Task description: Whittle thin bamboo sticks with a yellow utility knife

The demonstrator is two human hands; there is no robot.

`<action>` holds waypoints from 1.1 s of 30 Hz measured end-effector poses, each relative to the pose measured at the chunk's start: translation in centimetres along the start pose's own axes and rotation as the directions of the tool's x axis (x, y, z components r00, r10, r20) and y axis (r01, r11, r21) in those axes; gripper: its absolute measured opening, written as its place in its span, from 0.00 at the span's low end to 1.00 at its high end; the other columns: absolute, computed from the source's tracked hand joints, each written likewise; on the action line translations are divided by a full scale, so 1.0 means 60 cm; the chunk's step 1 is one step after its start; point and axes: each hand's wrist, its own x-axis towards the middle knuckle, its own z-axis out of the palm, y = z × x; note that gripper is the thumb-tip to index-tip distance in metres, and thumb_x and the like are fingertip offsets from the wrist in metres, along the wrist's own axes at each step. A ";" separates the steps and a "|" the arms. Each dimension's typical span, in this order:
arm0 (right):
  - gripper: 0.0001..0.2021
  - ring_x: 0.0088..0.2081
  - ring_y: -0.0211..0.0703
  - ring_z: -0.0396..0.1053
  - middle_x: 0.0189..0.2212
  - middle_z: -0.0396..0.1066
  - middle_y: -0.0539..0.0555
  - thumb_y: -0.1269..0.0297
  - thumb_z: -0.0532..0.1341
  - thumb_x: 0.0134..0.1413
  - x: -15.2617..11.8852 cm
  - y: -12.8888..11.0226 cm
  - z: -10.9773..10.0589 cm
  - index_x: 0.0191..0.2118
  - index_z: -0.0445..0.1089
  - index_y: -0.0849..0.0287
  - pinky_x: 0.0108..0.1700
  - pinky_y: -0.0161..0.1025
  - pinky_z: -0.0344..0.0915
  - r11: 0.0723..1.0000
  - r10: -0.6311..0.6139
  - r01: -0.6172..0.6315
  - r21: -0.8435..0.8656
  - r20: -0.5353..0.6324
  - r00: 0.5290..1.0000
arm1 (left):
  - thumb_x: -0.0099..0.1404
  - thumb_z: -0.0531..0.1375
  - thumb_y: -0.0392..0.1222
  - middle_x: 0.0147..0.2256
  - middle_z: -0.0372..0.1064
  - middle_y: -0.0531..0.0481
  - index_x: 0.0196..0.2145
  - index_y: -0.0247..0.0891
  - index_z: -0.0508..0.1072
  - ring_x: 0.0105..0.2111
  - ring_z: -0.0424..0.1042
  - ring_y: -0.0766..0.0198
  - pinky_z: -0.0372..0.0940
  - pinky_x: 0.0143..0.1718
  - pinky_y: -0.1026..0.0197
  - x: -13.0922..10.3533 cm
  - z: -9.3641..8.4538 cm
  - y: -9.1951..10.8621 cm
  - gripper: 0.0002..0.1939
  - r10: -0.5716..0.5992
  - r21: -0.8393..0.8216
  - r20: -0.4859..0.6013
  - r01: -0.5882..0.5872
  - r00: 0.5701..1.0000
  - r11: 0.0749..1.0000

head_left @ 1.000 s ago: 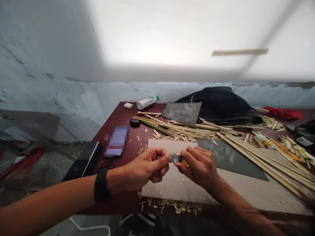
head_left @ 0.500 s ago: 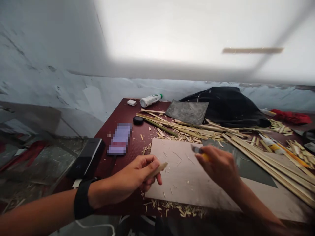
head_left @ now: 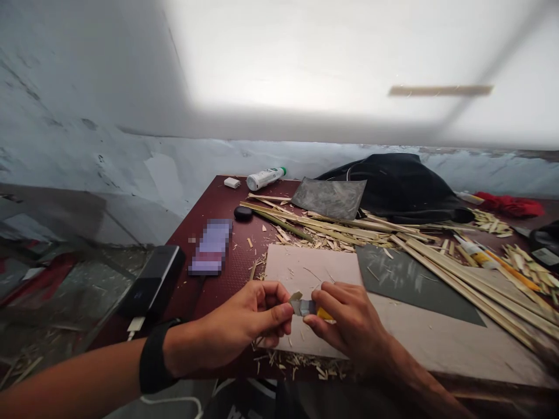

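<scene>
Hands close together, lower centre: pinching sliver (head_left: 297, 295) in left hand (head_left: 244, 317), clamping knife (head_left: 324, 314) in right hand (head_left: 351, 320), seemingly touching at blade. Looks partly trimmed, judging by shavings (head_left: 325, 369), bottom centre; hard to tell how much remains. Plenty left long among strips (head_left: 463, 285), right.

Beyond the right fingers (head_left: 334, 297), a hand could pass above the pale board (head_left: 288, 259); farther out, wood strips (head_left: 334, 231) and the black bag (head_left: 393, 186) obstruct.

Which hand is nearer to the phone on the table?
The left hand. It is below the phone in view, slightly right; the right hand is farther right.
</scene>
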 end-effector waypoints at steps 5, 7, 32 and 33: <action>0.20 0.23 0.37 0.53 0.22 0.60 0.49 0.50 0.51 0.68 0.002 0.007 -0.002 0.30 0.64 0.59 0.29 0.38 0.47 0.998 -0.059 0.059 -0.004 -0.053 0.997 | 0.63 0.65 0.47 0.25 0.66 0.57 0.34 0.39 0.66 0.21 0.56 0.74 0.50 0.23 0.66 -0.008 0.000 0.000 0.12 -0.017 -0.062 0.016 0.018 1.000 0.998; 0.20 0.23 0.37 0.52 0.22 0.59 0.49 0.50 0.52 0.68 -0.001 0.019 -0.002 0.30 0.65 0.59 0.29 0.38 0.47 0.996 -0.081 0.077 -0.055 -0.081 0.993 | 0.63 0.65 0.47 0.25 0.66 0.57 0.34 0.38 0.66 0.21 0.56 0.74 0.50 0.24 0.66 -0.008 0.000 0.007 0.13 -0.017 -0.064 0.002 0.017 1.000 0.998; 0.09 0.18 0.35 0.50 0.16 0.52 0.44 0.64 0.58 0.64 -0.035 0.185 -0.113 0.30 0.65 0.58 0.25 0.37 0.45 0.838 0.100 -0.377 -0.395 -0.568 0.817 | 0.59 0.67 0.51 0.24 0.68 0.57 0.31 0.38 0.68 0.20 0.57 0.75 0.51 0.21 0.70 -0.040 -0.035 0.013 0.16 -0.207 0.145 -0.184 0.235 0.961 0.961; 0.09 0.18 0.35 0.51 0.17 0.55 0.45 0.63 0.59 0.63 -0.042 0.179 -0.108 0.31 0.65 0.58 0.25 0.37 0.46 0.887 0.081 -0.276 -0.370 -0.463 0.882 | 0.59 0.67 0.50 0.25 0.69 0.57 0.31 0.37 0.68 0.22 0.60 0.74 0.53 0.22 0.70 -0.040 -0.039 0.012 0.15 -0.184 0.167 -0.234 0.226 0.955 0.960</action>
